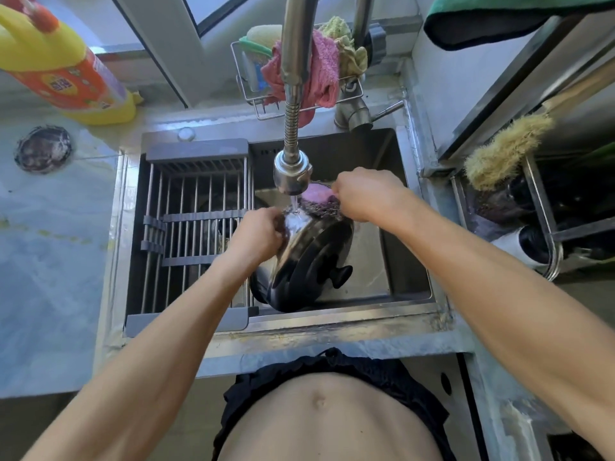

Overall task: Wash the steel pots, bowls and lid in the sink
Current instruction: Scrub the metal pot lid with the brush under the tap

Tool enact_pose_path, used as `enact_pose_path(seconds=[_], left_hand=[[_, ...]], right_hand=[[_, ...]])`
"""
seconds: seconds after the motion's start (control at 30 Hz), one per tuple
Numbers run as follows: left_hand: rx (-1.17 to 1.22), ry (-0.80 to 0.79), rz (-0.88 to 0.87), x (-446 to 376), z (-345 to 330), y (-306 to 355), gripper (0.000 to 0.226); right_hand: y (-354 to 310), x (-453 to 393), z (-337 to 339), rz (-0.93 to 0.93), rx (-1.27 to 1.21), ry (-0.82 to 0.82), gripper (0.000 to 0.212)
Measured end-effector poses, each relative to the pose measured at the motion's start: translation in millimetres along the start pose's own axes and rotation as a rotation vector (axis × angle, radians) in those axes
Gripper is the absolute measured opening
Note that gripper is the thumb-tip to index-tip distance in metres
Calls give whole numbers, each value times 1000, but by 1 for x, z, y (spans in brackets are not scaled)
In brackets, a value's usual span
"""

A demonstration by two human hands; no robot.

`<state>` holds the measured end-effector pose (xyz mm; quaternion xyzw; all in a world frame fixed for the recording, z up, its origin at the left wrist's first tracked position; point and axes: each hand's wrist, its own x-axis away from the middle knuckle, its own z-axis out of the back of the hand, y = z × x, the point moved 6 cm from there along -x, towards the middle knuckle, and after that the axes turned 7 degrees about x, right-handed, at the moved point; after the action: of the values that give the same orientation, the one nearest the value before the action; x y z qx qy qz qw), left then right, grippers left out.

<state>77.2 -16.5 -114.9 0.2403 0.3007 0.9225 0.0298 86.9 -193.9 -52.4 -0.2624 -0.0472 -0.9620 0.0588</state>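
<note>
- Steel pot (309, 254) is sitting tilted on its side in the right part of the sink (409, 287), dark base with a black handle stub facing the camera, rim end up under the tap.
- Left hand (258, 232) is gripping the pot's upper left edge, fingers curled round it; fingertips are partly hidden behind the steel.
- Right hand (362, 194) is pinching a pink-and-dark scouring pad (321, 199), fingers curled tight on it, and is pressing it against the top of the pot.
- Faucet head (293, 173) is hanging just above the pot on a flexible hose; water is running onto the pot's shiny upper side, right between the two hands.
- Grey drying rack (196, 227) with steel bars is spanning the left half of the sink; something dark is lying under it, can't tell what.
- Wire caddy (246, 84) behind the sink is holding a pink cloth (324, 66), a yellowish cloth and a green-yellow sponge (261, 39).
- Yellow-and-orange detergent bottle (63, 68) is standing on the counter at back left, well apart from the sink.
- Dark wire scrubber (43, 149) is lying on the counter near the sink's left back corner.
- Bristle brush (506, 149) is resting on a rack at right, next to dark containers.
</note>
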Motion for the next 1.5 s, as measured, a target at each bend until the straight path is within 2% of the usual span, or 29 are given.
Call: enact_pose_path(seconds=[0.07, 0.17, 0.27, 0.4, 0.53, 0.77, 0.83, 0.93, 1.0, 1.1, 1.17, 1.37, 1.5], left_hand=[[-117, -53, 22, 5, 3, -9, 21], [-188, -3, -14, -3, -1, 6, 13], [-140, 64, -37, -5, -5, 13, 17], [-173, -22, 10, 7, -3, -9, 19], [-204, 5, 9, 1, -5, -11, 20], [-165, -39, 78, 19, -1, -38, 25], [-153, -18, 67, 10, 3, -27, 23], [5, 47, -20, -3, 2, 9, 29], [56, 76, -11, -3, -1, 11, 28], [34, 16, 64, 13, -3, -21, 28], [-1, -29, 55, 15, 0, -28, 28], [9, 62, -38, -12, -6, 19, 18], [-140, -57, 24, 0, 0, -6, 15]], right_hand=[[6, -1, 0, -15, 1, -9, 23], [-11, 1, 4, 43, 1, 4, 16], [-18, 0, 5, 46, 22, -6, 15], [-2, -3, 4, -21, 18, -25, 26], [-18, 1, 1, 45, 35, -39, 14], [-12, -1, 0, -30, -57, -67, 26], [-19, 0, 0, -16, -25, -67, 27], [-28, 1, 1, 21, 16, -77, 27], [-23, 0, 2, 0, 15, -57, 24], [3, -1, -2, -91, -13, -59, 27], [10, 1, -6, -113, -42, -79, 29], [-12, -2, -3, -44, -58, -77, 18], [8, 0, -5, -120, -43, -101, 29]])
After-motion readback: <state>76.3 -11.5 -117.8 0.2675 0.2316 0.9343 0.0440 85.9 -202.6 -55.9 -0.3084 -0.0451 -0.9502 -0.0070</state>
